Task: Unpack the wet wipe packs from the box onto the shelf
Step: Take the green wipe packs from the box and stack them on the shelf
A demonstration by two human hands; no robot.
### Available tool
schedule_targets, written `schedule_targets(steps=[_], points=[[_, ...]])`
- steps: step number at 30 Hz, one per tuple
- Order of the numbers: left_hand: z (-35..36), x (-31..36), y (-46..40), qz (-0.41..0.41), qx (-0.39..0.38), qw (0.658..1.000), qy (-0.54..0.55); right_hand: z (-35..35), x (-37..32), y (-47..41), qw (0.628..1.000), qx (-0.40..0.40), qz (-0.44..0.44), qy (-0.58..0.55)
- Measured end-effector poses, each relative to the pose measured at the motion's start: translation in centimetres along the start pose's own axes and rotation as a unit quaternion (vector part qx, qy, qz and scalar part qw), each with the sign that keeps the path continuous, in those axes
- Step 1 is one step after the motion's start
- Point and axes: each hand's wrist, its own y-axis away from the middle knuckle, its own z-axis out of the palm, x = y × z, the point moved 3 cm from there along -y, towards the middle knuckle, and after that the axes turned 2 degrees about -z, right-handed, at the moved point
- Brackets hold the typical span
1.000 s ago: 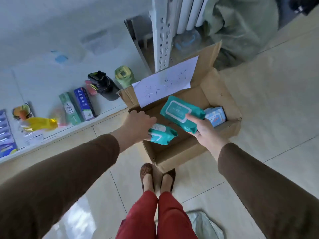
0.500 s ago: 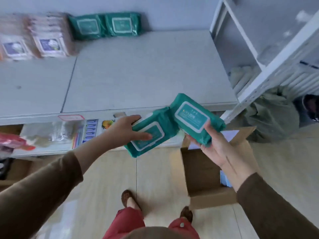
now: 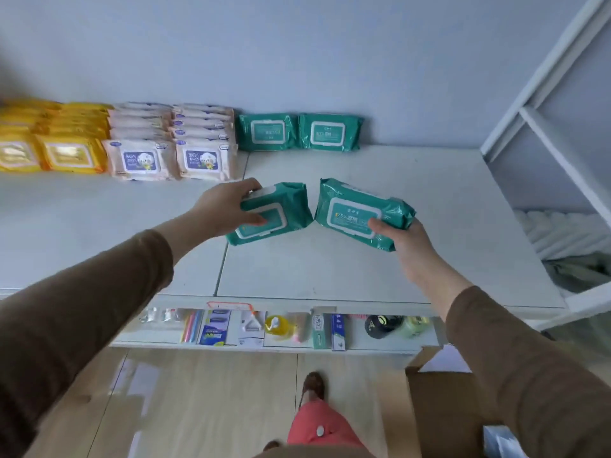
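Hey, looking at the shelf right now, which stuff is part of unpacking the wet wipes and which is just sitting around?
Part of the job:
left hand holding a teal wipe pack
right hand holding another teal wipe pack
two teal packs at the wall
top shelf
cardboard box

Just lying about:
yellow packs
pink baby wipe packs
lower-shelf toiletries

2 teal wipe packs [image 3: 269, 213] [image 3: 362, 211] held over white shelf [image 3: 330, 276] — 2 more [image 3: 299, 132] at back wall.

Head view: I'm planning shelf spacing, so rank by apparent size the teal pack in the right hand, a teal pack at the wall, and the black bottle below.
1. Right-hand teal pack, though nearer the camera.
2. Wall teal pack.
3. Black bottle, partly hidden.
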Motion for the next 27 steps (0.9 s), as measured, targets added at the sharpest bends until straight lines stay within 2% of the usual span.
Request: schedule_targets(steps=[7, 18, 21, 23, 25, 27], points=[[-1.8, -2.1, -13.1, 0.004, 0.018, 0.999, -0.041, 2.6, -0.5, -14.5, 0.997, 0.002, -0.025, 0.073], [-1.8, -3.6, -27.1, -0.010, -0.054, 0.997, -0.057, 4.6, -0.7, -29.7, 0.992, -0.063, 0.017, 0.106], [-2.4, -4.4, -29.1, 0.010, -0.035, 0.989, -0.145, 5.2, 0.1, -31.4, 0.990, -0.030, -0.009, 0.138], [-2.4, -4.7, -29.5, 0.038, -0.012, 0.977, -0.208, 5.4, 1.0, -31.6, 0.984, 0.021, -0.039, 0.171], [-2.0, -5.0, -29.3, 0.060, 0.025, 0.977, -0.205, 5.5, 1.6, -31.0, 0.973, 0.092, -0.067, 0.200], [-1.7, -5.4, -29.0, 0.067, 0.067, 0.975, -0.202, 5.8, 2.0, -30.6, 0.962, 0.120, -0.091, 0.228]])
